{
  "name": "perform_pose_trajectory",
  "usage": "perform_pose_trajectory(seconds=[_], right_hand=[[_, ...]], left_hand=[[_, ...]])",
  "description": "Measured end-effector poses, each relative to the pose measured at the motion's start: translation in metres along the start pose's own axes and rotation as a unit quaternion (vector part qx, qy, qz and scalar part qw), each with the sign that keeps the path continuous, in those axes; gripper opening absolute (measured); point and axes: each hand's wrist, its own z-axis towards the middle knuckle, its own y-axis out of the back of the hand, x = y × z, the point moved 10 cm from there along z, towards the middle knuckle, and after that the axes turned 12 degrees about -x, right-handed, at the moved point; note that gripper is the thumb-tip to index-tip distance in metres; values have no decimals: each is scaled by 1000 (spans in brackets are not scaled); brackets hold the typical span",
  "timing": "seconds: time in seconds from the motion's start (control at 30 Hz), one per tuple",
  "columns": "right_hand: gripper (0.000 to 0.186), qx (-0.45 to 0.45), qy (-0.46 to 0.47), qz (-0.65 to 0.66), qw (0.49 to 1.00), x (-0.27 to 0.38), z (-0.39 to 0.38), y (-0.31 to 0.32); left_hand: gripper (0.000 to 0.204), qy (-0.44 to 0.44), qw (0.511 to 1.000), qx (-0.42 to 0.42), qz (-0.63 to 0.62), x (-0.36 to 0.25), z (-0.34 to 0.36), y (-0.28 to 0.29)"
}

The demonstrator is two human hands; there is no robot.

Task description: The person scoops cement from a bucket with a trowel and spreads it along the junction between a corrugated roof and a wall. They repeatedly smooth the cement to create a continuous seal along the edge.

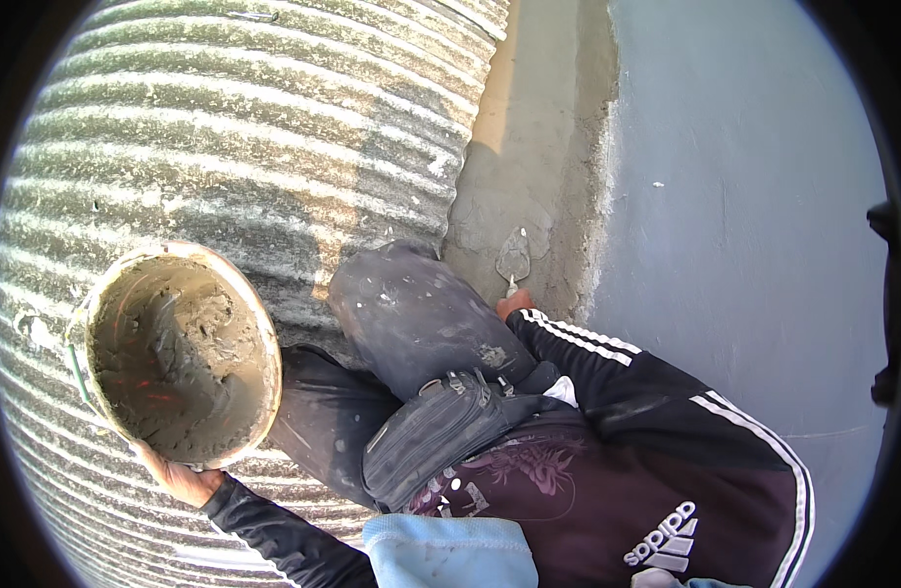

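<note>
A round bucket full of wet grey mortar is at the left, its mouth facing up toward me. My left hand is closed on its near side, with the fingers partly hidden beneath it. Over on the right, my right hand grips the handle of a small pointed trowel. The trowel's blade lies against fresh mortar in the grey channel between the roofing and the wall. Mortar clings to the blade, and its edges blend with the surface below.
Corrugated, weathered roofing sheets cover the left side, ending in a ragged edge along the channel. A smooth grey wall borders the channel on the right. My bent knee lies between the bucket and trowel; a black waist bag is at my lap.
</note>
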Motion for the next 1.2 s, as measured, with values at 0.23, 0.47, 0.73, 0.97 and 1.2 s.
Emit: perform_pose_trajectory(seconds=[0.23, 0.47, 0.73, 0.97, 1.2], right_hand=[[47, 39, 211, 4, 977, -22, 7, -62], [25, 30, -156, 322, 933, -14, 2, 10], [31, 138, 103, 82, 982, 89, 28, -48], [46, 199, 251, -124, 939, 0, 3, -69], [45, -136, 218, 13, 966, 100, -6, 115]], left_hand=[[62, -2, 1000, -4, -3, -2, -3, 1], [60, 9, 1000, 22, -18, 5, 5, 3], [56, -21, 1000, 13, 17, -1, 9, 6], [57, 24, 998, 37, -52, 9, 4, 1], [56, 21, 996, 56, -69, 6, 2, -6]])
